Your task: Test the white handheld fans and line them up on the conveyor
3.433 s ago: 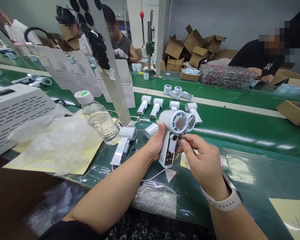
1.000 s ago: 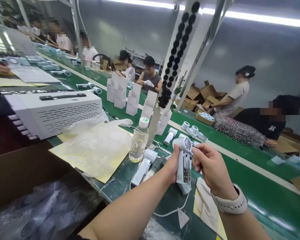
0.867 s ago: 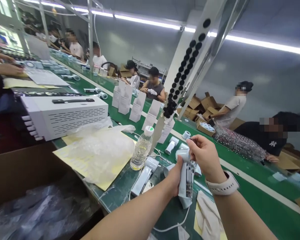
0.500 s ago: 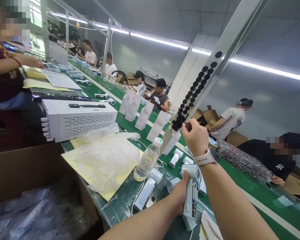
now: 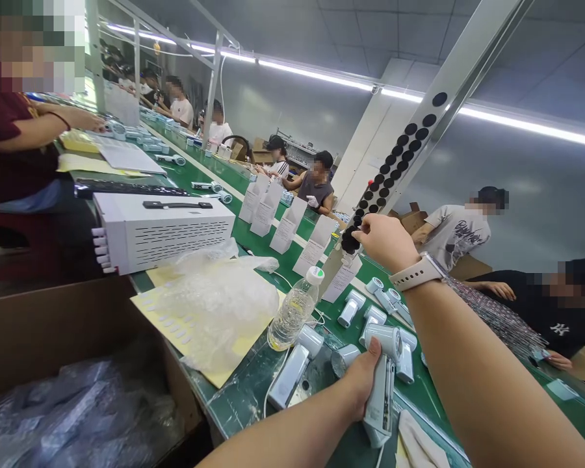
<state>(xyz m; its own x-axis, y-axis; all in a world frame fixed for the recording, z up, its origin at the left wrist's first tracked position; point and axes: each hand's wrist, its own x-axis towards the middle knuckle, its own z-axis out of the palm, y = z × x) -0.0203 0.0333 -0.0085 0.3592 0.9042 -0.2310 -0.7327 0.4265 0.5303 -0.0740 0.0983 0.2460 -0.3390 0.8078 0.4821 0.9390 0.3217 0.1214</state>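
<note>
My left hand (image 5: 363,377) is closed around a light-blue handheld device (image 5: 384,390) shaped like a hair dryer. Its handle is open along one side, showing the inside. Raised beyond it, my right hand (image 5: 389,239) has its fingertips pinched at the lowest black round discs (image 5: 351,239) stuck on a slanted white post (image 5: 426,146). More discs run up this post in rows. How many discs the fingertips touch is hidden. Similar light-blue devices (image 5: 295,374) lie on the green bench around my left hand.
A water bottle (image 5: 295,311) stands left of the post, beside a clear plastic bag (image 5: 229,299) on yellow sheets. A white vented box (image 5: 168,227), folded paper cards (image 5: 288,224) and a carton of plastic wrap (image 5: 78,403) are leftward. White gloves (image 5: 419,445) lie near. Several co-workers sit around.
The view has shifted slightly. My right hand has turned flatter, with its fingertips still at the bottom discs. My left hand keeps hold of the device. At right, a co-worker's second hand has come into sight.
</note>
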